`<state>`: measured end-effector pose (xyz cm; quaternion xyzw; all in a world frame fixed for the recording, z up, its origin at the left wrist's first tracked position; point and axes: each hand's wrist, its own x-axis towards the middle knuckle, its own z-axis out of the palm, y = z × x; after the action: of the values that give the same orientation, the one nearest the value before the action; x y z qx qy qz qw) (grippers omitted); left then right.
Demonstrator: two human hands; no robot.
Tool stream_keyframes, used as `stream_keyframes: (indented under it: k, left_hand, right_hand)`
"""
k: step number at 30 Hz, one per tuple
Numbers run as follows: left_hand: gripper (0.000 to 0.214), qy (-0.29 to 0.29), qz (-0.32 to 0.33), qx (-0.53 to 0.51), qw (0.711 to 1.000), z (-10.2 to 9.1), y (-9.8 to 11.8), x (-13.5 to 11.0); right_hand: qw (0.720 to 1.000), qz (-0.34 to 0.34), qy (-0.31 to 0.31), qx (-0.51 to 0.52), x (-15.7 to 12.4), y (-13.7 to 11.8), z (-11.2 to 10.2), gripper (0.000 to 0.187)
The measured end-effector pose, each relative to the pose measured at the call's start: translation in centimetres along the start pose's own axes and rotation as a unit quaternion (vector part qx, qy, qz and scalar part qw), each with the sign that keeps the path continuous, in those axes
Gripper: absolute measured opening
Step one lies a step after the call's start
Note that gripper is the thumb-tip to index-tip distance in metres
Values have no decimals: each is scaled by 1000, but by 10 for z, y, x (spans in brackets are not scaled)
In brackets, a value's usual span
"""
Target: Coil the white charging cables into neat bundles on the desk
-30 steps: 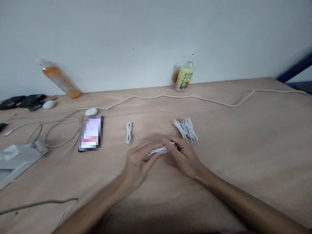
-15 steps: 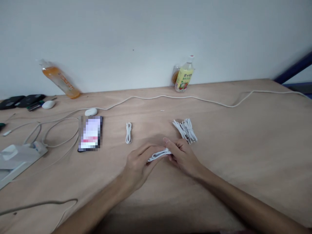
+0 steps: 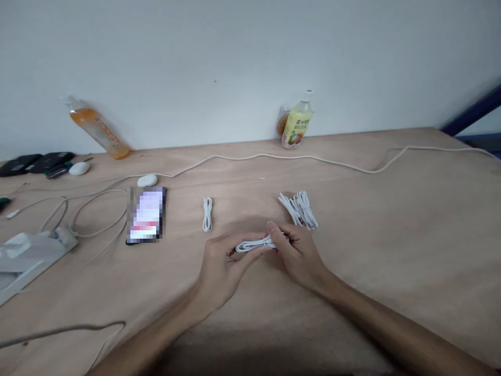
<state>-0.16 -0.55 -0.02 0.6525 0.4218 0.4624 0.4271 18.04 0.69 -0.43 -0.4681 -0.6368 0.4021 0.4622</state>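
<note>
A folded white cable [image 3: 250,245], cinched around its middle, is held between my two hands just above the wooden table. My left hand [image 3: 225,261] curves around its left end, thumb below and fingers behind. With thumb and fingers, my right hand [image 3: 299,253] pinches the right end, which it partly hides. Beyond my right hand lies a pile of bundled white cables [image 3: 299,209]. One single bundled white cable [image 3: 207,214] rests on the table past my left hand.
A phone [image 3: 147,215] and a white earbud case [image 3: 147,180] lie to the left, near a white power strip [image 3: 35,256] with cords. One long white cable [image 3: 340,163] crosses the back. An orange bottle [image 3: 99,130] and a yellow-labelled bottle [image 3: 297,125] lean at the wall.
The cable in my hands has turned to lie more level, and more of its right end shows past my right thumb. Both hands have shifted slightly. The view has moved a little.
</note>
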Motion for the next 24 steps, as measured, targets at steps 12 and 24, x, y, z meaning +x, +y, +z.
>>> stream_keyframes:
  k: [12, 24]
  left_hand:
    - [20, -13, -123, -138, 983, 1, 4, 10]
    - [29, 4, 195, 95, 976, -1, 2, 0]
  right_hand:
    - [995, -70, 23, -69, 1, -1, -4, 37]
    - [998, 46, -34, 19, 3, 0, -3, 54]
